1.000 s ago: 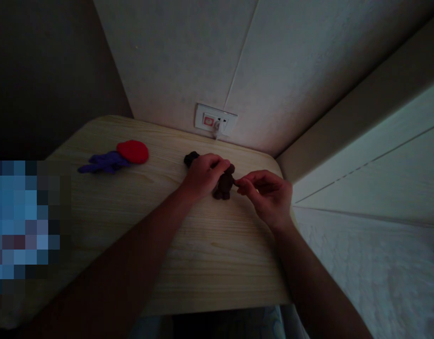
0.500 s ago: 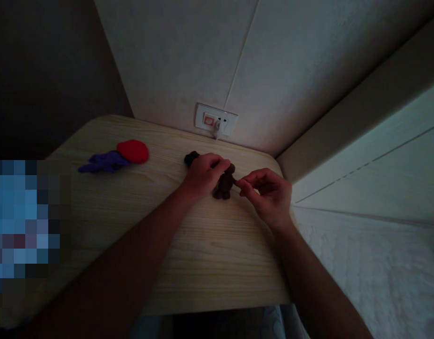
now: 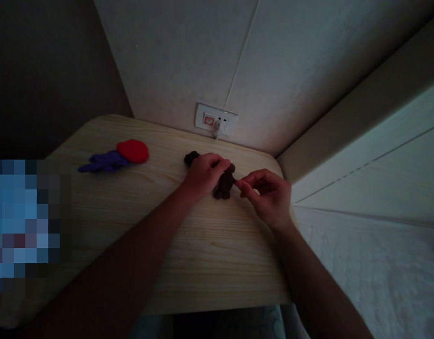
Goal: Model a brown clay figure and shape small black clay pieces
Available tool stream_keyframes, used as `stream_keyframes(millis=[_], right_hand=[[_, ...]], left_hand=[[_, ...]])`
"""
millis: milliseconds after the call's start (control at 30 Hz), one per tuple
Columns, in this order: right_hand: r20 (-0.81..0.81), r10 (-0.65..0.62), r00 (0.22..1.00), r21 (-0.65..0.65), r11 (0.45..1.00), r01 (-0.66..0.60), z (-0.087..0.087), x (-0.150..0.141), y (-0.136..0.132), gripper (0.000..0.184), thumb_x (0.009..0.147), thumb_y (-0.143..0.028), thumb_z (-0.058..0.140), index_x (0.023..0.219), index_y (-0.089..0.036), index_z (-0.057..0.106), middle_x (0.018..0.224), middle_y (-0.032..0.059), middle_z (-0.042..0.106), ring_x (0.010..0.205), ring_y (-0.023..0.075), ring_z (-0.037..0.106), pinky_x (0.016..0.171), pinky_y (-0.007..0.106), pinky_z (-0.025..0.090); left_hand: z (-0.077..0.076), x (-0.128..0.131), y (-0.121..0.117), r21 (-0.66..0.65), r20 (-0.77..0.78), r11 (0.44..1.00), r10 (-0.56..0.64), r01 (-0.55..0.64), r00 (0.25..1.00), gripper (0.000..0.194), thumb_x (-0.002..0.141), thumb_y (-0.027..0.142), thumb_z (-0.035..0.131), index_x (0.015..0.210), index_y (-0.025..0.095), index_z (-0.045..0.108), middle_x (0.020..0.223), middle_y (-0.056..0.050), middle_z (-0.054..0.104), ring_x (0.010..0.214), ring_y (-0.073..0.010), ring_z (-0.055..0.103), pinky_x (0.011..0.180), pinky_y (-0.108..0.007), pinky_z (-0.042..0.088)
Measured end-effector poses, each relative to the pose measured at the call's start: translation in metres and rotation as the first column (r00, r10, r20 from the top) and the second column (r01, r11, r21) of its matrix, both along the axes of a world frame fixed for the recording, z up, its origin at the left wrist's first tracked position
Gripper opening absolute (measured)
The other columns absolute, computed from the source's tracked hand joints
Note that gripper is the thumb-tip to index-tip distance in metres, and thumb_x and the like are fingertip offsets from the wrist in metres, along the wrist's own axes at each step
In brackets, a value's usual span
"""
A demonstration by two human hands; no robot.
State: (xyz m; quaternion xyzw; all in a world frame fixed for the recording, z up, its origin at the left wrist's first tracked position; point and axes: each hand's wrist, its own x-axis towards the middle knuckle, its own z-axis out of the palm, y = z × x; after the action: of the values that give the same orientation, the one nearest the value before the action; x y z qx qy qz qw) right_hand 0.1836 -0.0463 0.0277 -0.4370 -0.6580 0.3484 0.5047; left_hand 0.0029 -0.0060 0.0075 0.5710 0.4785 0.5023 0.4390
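Brown clay-like figurine (image 3: 225, 182) rests on the wood-grain tabletop (image 3: 217, 263), left hand (image 3: 201, 175) curled by its head (image 3: 231, 168) (grip indeterminable), right hand (image 3: 268, 194) pinching its slender arm (image 3: 235, 181), which too strong a pull could detach.

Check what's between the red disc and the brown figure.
Head view: the left hand is right by the brown figure, the black lump partly behind it, then wood-grain tabletop up to the red disc.

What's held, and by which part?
A brown clay figure: the right hand pinches its thin side limb; the left hand is at its top, grip hidden.
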Motion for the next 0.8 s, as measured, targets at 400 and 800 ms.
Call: stream_keyframes(millis=[400,800], right_hand=[[0.037,0.017,0.999,0.016,1.0,-0.018,0.0021,0.0001,0.0001,0.039,0.102,-0.051,0.061,0.082,-0.019,0.074,0.071,0.0029,0.075,0.055,0.0125,0.064,0.056,0.028,0.053],[-0.094,0.098,0.991,0.006,0.995,-0.098,-0.0038,-0.0016,0.0037,0.016,0.099,-0.038,0.069,0.1,-0.023,0.062,0.095,-0.0001,0.071,0.057,0.007,0.061,0.05,0.023,0.049]], left_hand=[[-0.0011,-0.0007,0.0007,0.036,-0.042,0.999,0.006,-0.004,0.999,0.035,0.087,0.046,0.06,0.068,0.017,0.068,0.068,-0.005,0.066,0.07,-0.0191,0.061,0.063,-0.032,0.043],[-0.0014,-0.0007,0.001,0.018,-0.043,1.0,0.01,-0.009,0.999,0.034,0.086,0.046,0.059,0.068,0.018,0.066,0.067,-0.004,0.064,0.068,-0.0189,0.059,0.06,-0.033,0.04]])
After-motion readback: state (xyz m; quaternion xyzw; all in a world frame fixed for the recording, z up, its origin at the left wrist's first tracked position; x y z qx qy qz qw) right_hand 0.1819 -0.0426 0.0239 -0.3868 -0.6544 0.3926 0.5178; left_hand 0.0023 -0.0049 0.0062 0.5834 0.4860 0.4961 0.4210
